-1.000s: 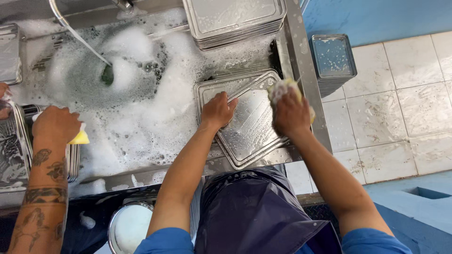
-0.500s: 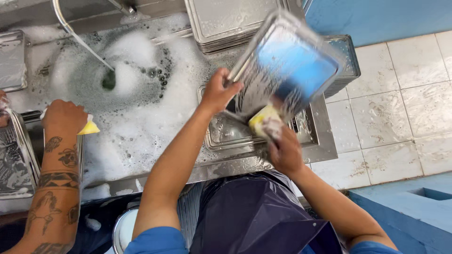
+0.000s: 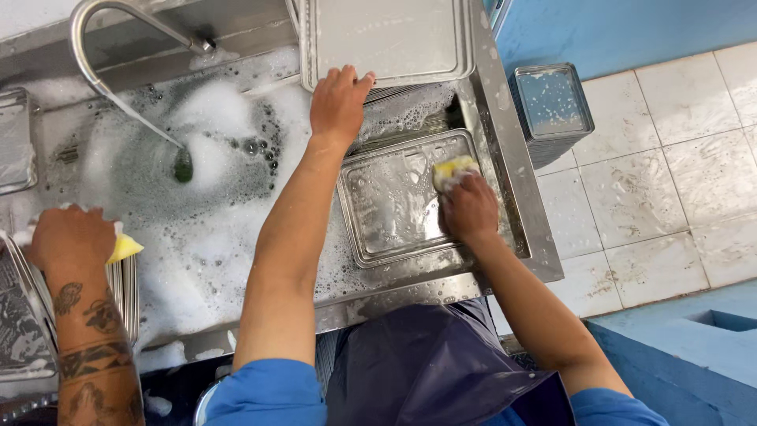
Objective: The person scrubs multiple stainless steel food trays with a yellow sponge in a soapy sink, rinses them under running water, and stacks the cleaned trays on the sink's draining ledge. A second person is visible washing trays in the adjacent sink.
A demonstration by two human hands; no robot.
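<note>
Rectangular stainless-steel tray (image 3: 398, 201) with rounded corners and raised rim lies flat at the sink's right end, its inside filmed with soapy water and streaks of foam, dull grey sheen. Right hand (image 3: 469, 209) at the tray's 2 o'clock corner, grip closed round a yellow sponge (image 3: 451, 168) pressed onto the tray floor; only the sponge's upper edge shows past the knuckles. Left hand (image 3: 337, 102) reaches to 12 o'clock, fingers spread and loosely curled, tips resting on the lower rim of a stack of upturned steel trays (image 3: 386, 39); whether it clasps the rim, cannot tell. Stack's top edge is cut off by the frame. Steel sink basin (image 3: 516, 197) full of white suds to 9 o'clock; curved steel tap (image 3: 102, 47) runs down into the foam. At far 9 o'clock a co-worker's tattooed arm (image 3: 83, 315) holds a second yellow sponge (image 3: 124, 248) over more trays, partly out of view. Small square steel pan stack (image 3: 550, 102) sits on pale floor tiles (image 3: 670, 158) at 2 o'clock. Dark apron (image 3: 434, 367) below.
</note>
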